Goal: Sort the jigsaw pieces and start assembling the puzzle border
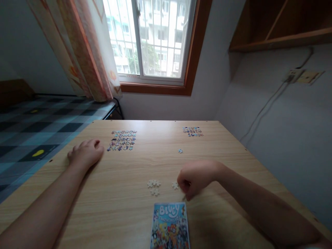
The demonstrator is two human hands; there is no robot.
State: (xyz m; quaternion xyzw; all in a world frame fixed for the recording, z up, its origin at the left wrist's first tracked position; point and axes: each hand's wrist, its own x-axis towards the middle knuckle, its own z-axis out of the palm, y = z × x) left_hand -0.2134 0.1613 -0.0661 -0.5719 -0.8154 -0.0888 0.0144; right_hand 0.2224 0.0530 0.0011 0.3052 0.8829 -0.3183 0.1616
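Note:
My right hand (pixel 198 177) is over the near middle of the wooden table, fingers bent into a pinch. The pale edge of a puzzle piece (pixel 184 199) shows at its fingertips, mostly hidden by the hand. Just left of the fingers lies a face-down puzzle piece (pixel 175 185). Farther left is a small cluster of pale, face-down puzzle pieces (pixel 154 184). A picture-side-up piece (pixel 180 150) lies alone beyond the hand. My left hand (pixel 86 152) rests on the table's left side, fingers curled in a loose fist, beside rows of coloured puzzle pieces (pixel 121 140).
A Bluey puzzle box or booklet (pixel 170 225) lies at the near edge of view. More rows of coloured pieces (pixel 192 131) are at the far right of the table (pixel 155 155). A bed (pixel 52 121) stands left, a wall shelf (pixel 280 38) hangs right.

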